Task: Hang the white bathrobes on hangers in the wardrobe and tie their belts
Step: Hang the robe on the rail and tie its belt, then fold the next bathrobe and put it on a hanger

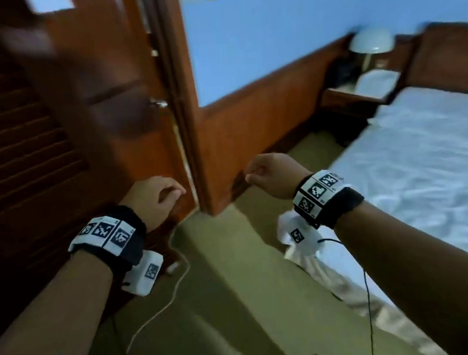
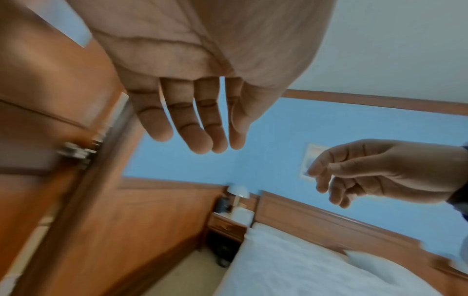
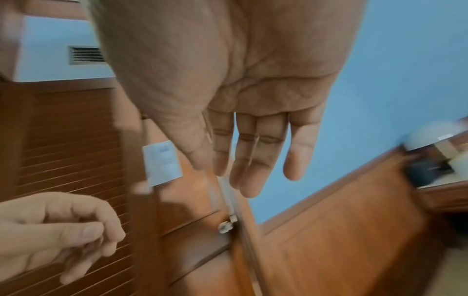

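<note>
Both our hands are empty, fingers loosely curled: left hand (image 1: 151, 195) at lower centre-left, right hand (image 1: 269, 174) at centre, apart. Slatted dark-wood wardrobe door (image 1: 21, 155) fills the left edge; panelled wooden door (image 1: 124, 82) beside it, blurred. Rumpled white bed (image 1: 422, 168) at right. We see no bathrobes in frame.

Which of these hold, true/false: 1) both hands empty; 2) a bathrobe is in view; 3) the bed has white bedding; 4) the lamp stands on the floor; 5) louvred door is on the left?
1) True: left hand and right hand hold nothing.
2) False: no bathrobe shows in any view.
3) True: the bed is covered in white.
4) False: the lamp stands on the nightstand.
5) True: the louvred door is left in the head view.
</note>
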